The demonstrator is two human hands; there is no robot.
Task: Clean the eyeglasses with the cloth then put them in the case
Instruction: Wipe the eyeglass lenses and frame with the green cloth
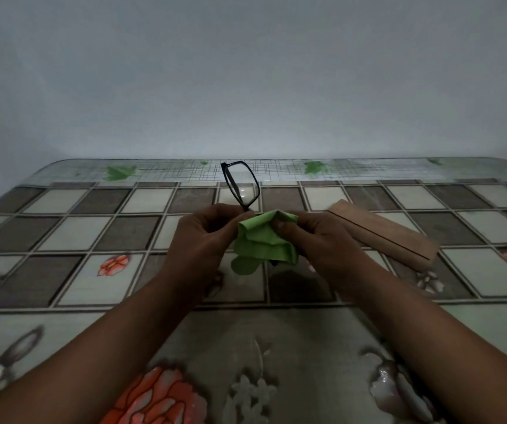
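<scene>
Black-framed eyeglasses [241, 185] are held upright above the table, one lens sticking up over my hands. My left hand [206, 231] grips the frame near its middle. A crumpled green cloth [261, 240] covers the lower lens, and my right hand [313, 237] pinches the cloth around that lens. The lower part of the glasses is hidden under the cloth and fingers. A long brown case [393, 234] lies closed on the table just right of my right hand.
The table [93, 228] has a glossy cover with a checked and floral pattern. Its far edge meets a plain pale wall [246, 87].
</scene>
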